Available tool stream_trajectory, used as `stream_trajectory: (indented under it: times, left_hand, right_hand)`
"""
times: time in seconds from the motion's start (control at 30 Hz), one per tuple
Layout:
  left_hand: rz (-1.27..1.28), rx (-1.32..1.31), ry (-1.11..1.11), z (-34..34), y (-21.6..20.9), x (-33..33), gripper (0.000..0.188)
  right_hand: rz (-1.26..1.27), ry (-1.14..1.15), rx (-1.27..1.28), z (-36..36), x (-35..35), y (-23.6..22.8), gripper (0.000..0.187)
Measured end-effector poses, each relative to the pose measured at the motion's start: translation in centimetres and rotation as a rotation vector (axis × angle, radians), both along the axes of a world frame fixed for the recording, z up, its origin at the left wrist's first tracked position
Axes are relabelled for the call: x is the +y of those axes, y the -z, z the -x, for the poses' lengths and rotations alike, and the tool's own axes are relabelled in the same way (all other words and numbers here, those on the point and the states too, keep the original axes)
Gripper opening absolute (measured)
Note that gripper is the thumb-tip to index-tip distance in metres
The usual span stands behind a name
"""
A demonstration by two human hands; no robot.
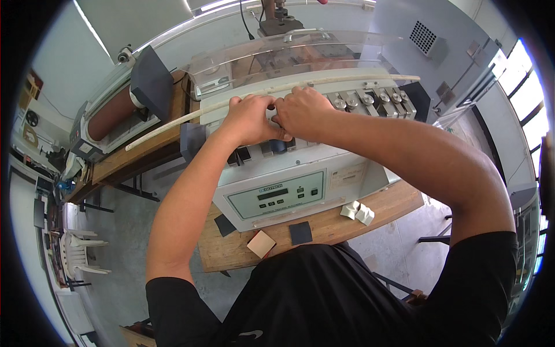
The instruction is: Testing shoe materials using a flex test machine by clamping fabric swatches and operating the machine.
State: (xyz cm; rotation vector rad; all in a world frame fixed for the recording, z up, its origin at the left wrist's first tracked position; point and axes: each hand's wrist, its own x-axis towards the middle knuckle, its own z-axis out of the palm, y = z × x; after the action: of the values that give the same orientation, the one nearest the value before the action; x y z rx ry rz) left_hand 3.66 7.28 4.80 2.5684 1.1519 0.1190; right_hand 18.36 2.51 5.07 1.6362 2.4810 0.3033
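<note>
Fingers of left hand [251, 120] and right hand [305, 114] curled close together over machine [292, 170]; grasp hidden, couldn't tell what I held. Blue part [278, 146] lay just nearside of fingers, long axis unclear, neither hand clearly nearer.

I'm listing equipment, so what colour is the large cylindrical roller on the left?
Reddish-brown; the large cylindrical roller shows best in the head view.

1. Short black sleeves [480, 283] show at lower left and lower right.
2. A creased black garment [324, 295] fills the lower centre, bearing a small pale curved mark [251, 334].
3. Forearms [188, 214] and fingers [293, 94] are bare.
</note>
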Motion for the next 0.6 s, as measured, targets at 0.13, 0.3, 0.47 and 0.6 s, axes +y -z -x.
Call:
stream_trajectory:
  times: [0.13, 0.3, 0.47, 0.6]
  left_hand:
    - [-0.058, -0.058, 0.002, -0.2, 0.4, -0.4, 0.072]
    - [-0.069, -0.094, 0.002, 0.1, 0.5, -0.3, 0.073]
    - [-0.050, -0.060, 0.011, 0.3, 0.4, -0.3, 0.076]
    - [-0.006, -0.020, 0.031, 0.2, 0.6, 0.0, 0.083]
  right_hand:
    - [0.163, 0.071, -0.055, 0.5, 0.0, -1.6, 0.030]
    - [0.139, 0.099, -0.022, 0.4, 0.6, -1.0, 0.031]
    - [-0.064, -0.299, -0.002, -2.8, 0.9, -0.4, 0.041]
    - [-0.052, -0.360, 0.018, -3.4, 1.7, 0.1, 0.042]
